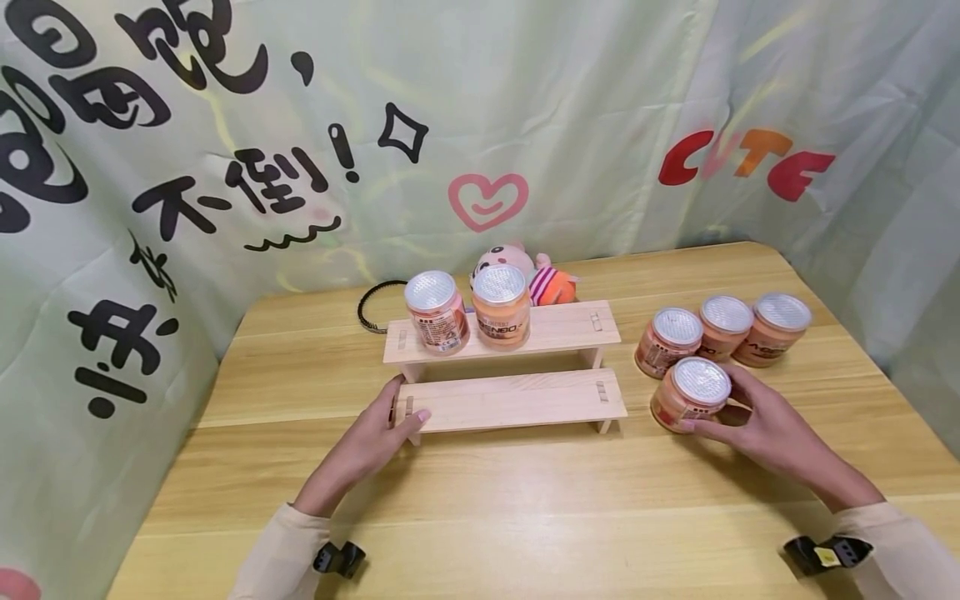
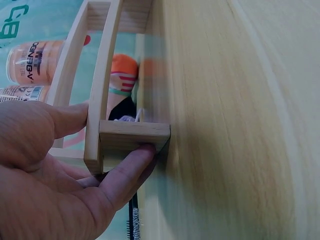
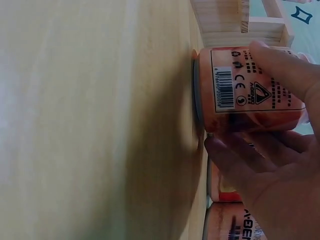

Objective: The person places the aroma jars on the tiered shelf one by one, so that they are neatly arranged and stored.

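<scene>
My left hand (image 1: pixel 372 432) grips the left end of a two-step wooden shelf (image 1: pixel 510 402). In the left wrist view, its thumb lies on the lower board (image 2: pixel 95 125) and its fingers reach under to the end leg (image 2: pixel 135 131). To the right of the shelf, my right hand (image 1: pixel 772 427) holds an orange jar (image 1: pixel 681 407) with a silvery textured lid, thumb on one side and fingers on the other. The right wrist view shows the barcode label (image 3: pixel 225 87) on this jar, which stands close to the tabletop. Two similar jars (image 1: pixel 438 325) stand on the upper step.
Three more orange jars (image 1: pixel 663 350) stand grouped just behind the held one. A pink plush toy (image 1: pixel 551 283) and a black hairband-like loop (image 1: pixel 367 308) lie behind the shelf. A printed curtain (image 1: pixel 592 150) hangs behind the wooden table (image 1: pixel 525 517).
</scene>
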The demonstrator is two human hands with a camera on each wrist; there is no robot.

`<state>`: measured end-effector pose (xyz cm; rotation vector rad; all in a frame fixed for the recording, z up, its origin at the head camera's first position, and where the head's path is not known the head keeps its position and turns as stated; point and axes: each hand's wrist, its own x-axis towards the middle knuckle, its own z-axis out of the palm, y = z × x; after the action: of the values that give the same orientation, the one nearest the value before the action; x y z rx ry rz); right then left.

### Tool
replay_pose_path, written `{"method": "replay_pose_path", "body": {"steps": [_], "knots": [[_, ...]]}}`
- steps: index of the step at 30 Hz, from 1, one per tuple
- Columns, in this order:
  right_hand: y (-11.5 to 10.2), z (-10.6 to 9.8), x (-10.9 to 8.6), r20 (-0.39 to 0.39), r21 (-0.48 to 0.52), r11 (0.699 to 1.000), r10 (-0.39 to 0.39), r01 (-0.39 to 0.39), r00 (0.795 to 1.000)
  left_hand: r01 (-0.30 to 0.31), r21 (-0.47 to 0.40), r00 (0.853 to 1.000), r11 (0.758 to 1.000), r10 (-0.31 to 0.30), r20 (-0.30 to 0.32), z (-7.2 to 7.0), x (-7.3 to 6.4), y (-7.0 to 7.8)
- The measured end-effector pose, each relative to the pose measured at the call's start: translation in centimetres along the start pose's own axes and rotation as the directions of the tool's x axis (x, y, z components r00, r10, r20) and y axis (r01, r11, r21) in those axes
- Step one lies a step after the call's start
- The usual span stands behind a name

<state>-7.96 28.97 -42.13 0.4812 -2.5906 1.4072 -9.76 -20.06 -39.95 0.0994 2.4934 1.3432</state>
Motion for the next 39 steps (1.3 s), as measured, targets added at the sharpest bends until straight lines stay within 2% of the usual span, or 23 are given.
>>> {"method": "replay_pose_path", "body": {"steps": [10, 19, 27, 30, 39], "knots": [[-0.4, -0.2, -0.1, 0.017, -0.012, 1.0, -0.022, 0.023, 1.0, -0.004, -0.01, 1.0, 1.0, 0.004, 0.006, 0.0, 0.1, 0.1], [-2.2, -1.9, 0.8, -0.006, 0.0, 0.997, -0.083, 0.083, 0.997, -0.002, -0.005, 1.0, 1.0, 0.002, 0.001, 0.0, 0.0, 0.0], [-4.6, -3.8, 2.7, 0.001, -0.029, 0.992, -0.119, 0.119, 0.993, -0.019, 0.002, 1.0, 1.0, 0.019, -0.001, 0.0, 0.0, 0.2], [-5.9, -4.3, 3.6, 0.008, -0.039, 0.993, -0.109, 0.109, 0.994, -0.031, 0.003, 1.0, 1.0, 0.031, 0.0, -0.1, 0.0, 0.1], [-8.9, -4.2, 7.1, 0.056, -0.081, 0.994, -0.075, 0.079, 0.996, -0.022, 0.003, 1.0, 1.0, 0.022, -0.001, -0.1, 0.0, 0.0]]}}
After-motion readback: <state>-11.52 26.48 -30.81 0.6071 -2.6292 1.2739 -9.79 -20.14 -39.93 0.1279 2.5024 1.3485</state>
